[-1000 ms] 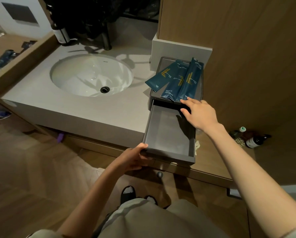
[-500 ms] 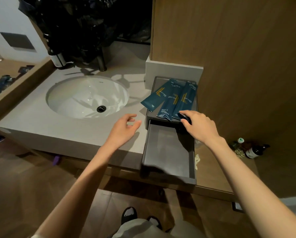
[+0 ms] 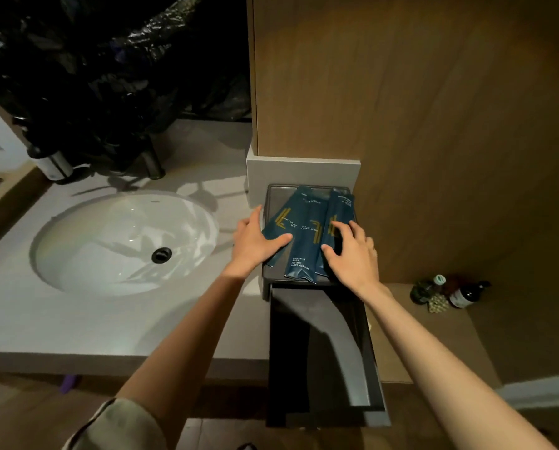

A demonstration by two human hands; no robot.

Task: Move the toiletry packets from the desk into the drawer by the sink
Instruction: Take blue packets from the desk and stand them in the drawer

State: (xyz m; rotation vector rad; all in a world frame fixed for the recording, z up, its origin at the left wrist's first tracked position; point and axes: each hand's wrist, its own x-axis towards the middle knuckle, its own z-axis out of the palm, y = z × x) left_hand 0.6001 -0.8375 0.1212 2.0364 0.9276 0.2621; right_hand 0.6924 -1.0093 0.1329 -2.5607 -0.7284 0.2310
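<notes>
Now three dark teal toiletry packets (image 3: 307,232) w/ gold stripes & small white print lie fanned on the grey tray (image 3: 273,196) above the pulled-out drawer (image 3: 374,368). Left hand (image 3: 255,243) & right hand (image 3: 351,251) rest flat on them, fingers spread, not gripping.

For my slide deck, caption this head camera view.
Both hands rest on blue toiletry packets above the open drawer.
</notes>
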